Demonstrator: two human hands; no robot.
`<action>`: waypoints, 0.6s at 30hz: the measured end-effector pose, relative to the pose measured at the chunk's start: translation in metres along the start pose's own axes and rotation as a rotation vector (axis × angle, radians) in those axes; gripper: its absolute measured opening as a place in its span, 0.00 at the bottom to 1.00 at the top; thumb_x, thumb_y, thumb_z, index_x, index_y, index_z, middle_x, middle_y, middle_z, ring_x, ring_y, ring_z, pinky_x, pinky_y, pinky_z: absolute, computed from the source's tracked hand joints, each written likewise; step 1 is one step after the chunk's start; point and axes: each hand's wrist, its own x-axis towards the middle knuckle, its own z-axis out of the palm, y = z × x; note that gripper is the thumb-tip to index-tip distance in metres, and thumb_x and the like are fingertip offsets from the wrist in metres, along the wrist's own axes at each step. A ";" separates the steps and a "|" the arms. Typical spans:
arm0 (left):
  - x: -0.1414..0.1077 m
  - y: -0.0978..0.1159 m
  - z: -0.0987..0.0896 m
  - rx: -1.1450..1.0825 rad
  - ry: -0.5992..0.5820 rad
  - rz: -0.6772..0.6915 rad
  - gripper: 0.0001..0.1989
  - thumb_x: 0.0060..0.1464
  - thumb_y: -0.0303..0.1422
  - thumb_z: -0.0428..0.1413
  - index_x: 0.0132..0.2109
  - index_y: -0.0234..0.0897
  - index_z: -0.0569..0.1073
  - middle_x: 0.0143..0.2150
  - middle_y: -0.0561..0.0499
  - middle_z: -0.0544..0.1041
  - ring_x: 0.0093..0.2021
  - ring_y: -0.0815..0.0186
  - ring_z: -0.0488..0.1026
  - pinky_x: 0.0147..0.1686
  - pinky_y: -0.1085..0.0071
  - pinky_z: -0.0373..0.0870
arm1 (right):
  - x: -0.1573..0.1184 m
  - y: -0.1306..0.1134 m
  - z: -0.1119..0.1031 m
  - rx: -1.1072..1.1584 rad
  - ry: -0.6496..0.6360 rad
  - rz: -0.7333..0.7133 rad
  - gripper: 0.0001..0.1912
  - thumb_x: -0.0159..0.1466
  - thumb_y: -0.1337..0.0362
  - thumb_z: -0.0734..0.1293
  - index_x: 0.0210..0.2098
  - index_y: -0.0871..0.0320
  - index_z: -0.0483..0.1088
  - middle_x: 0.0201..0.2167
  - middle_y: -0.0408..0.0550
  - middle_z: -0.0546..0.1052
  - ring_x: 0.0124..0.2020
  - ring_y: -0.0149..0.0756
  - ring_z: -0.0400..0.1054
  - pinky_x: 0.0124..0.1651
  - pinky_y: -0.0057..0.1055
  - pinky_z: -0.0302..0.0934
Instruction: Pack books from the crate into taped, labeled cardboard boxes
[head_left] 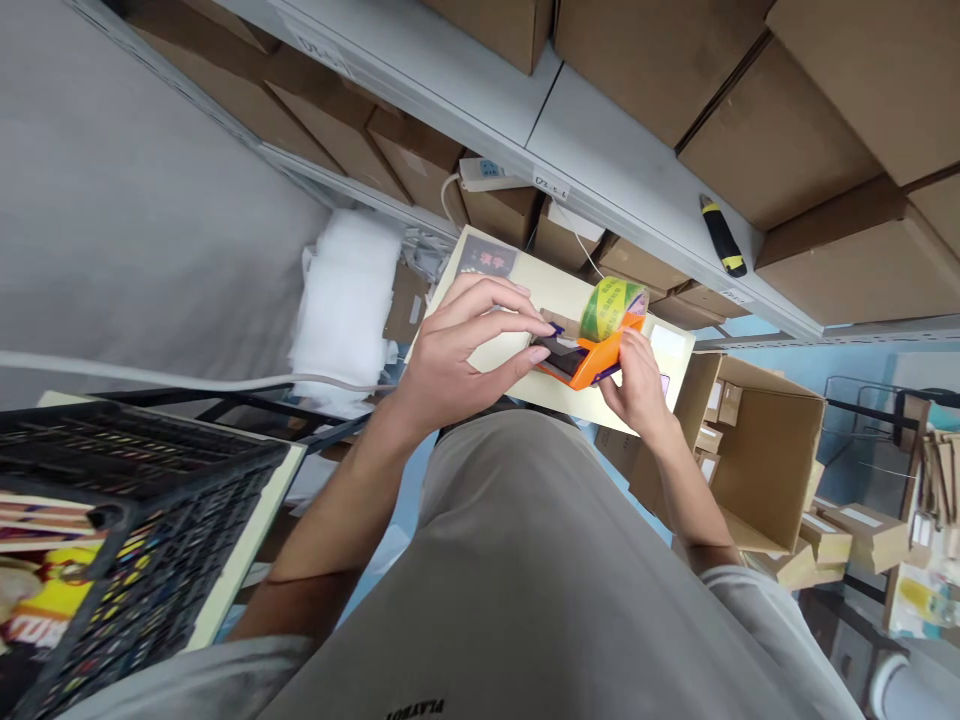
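Observation:
An orange tape dispenser (592, 362) with a roll of green and yellow printed tape (609, 308) is held over a cream-coloured board (536, 277). My right hand (637, 385) grips the dispenser from its right side. At its dark left end, my left hand (476, 345) has its fingertips on or close to the dispenser, thumb and fingers apart. Whether those fingers pinch the tape's end is too small to tell.
Shelves (600, 130) with cardboard boxes run across the top, holding a black and yellow cutter (722, 237). An open carton (780, 450) stands right. White foam wrap (345, 305) and a black crate (150, 560) are on the left.

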 end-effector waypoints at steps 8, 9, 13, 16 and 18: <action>0.005 -0.009 0.001 -0.002 -0.013 0.025 0.12 0.72 0.48 0.65 0.46 0.48 0.85 0.45 0.49 0.84 0.53 0.54 0.82 0.60 0.47 0.82 | 0.004 -0.004 -0.006 -0.057 -0.010 -0.025 0.16 0.79 0.64 0.63 0.63 0.50 0.73 0.52 0.56 0.84 0.56 0.54 0.81 0.68 0.65 0.74; 0.005 -0.011 0.002 -0.003 -0.020 0.034 0.12 0.73 0.48 0.64 0.46 0.48 0.85 0.44 0.49 0.84 0.53 0.54 0.82 0.59 0.48 0.82 | 0.004 -0.004 -0.006 -0.070 -0.009 -0.030 0.16 0.79 0.64 0.63 0.63 0.50 0.73 0.52 0.56 0.84 0.56 0.54 0.81 0.68 0.65 0.75; 0.000 -0.016 0.003 0.005 -0.022 0.117 0.11 0.76 0.45 0.62 0.45 0.47 0.84 0.43 0.50 0.84 0.51 0.57 0.82 0.58 0.51 0.82 | 0.003 -0.007 -0.006 -0.105 -0.017 -0.018 0.16 0.78 0.66 0.64 0.63 0.50 0.73 0.52 0.55 0.84 0.56 0.53 0.81 0.67 0.64 0.75; -0.010 -0.020 0.004 0.034 -0.003 0.151 0.11 0.77 0.44 0.60 0.46 0.48 0.84 0.43 0.50 0.84 0.50 0.57 0.82 0.58 0.52 0.81 | 0.003 -0.010 -0.004 -0.124 -0.009 -0.013 0.15 0.78 0.66 0.64 0.61 0.51 0.73 0.52 0.56 0.84 0.55 0.53 0.80 0.68 0.63 0.75; -0.017 -0.023 0.005 0.054 0.004 0.137 0.13 0.77 0.46 0.59 0.46 0.48 0.84 0.42 0.49 0.84 0.50 0.56 0.83 0.57 0.52 0.81 | 0.003 -0.014 -0.003 -0.132 -0.011 0.002 0.15 0.77 0.67 0.65 0.60 0.51 0.73 0.51 0.55 0.84 0.54 0.53 0.80 0.68 0.63 0.74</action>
